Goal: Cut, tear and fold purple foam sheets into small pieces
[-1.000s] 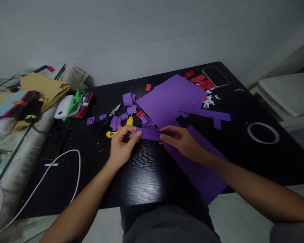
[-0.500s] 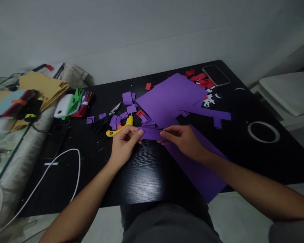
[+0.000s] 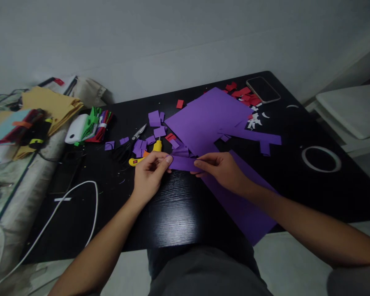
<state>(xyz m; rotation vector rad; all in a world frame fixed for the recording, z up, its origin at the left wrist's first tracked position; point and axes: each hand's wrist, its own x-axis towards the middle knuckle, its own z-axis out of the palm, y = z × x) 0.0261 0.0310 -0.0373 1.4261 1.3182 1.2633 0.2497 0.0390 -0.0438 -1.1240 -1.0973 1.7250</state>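
A short purple paper strip (image 3: 183,163) is stretched between my two hands above the black table. My left hand (image 3: 150,172) pinches its left end between thumb and fingers, and my right hand (image 3: 220,167) pinches the right end. Just beyond my left hand lies a yellow glue gun (image 3: 157,146), partly hidden by it. Scissors (image 3: 135,137) with dark handles rest to its left, among small purple paper pieces (image 3: 139,148). A large purple sheet (image 3: 214,113) lies behind the strip. Another purple sheet (image 3: 243,209) passes under my right forearm and overhangs the table's front edge.
Red paper scraps (image 3: 245,95) and white scraps (image 3: 254,120) lie by a phone (image 3: 263,89) at the back right. A white ring (image 3: 321,159) rests on the right. At left are bundled pipe cleaners (image 3: 92,123), a white cable (image 3: 96,205) and yellow envelopes (image 3: 51,105).
Both hands keep their pinch on the purple paper strip. The left hand has shifted very slightly left; otherwise the scene looks the same.
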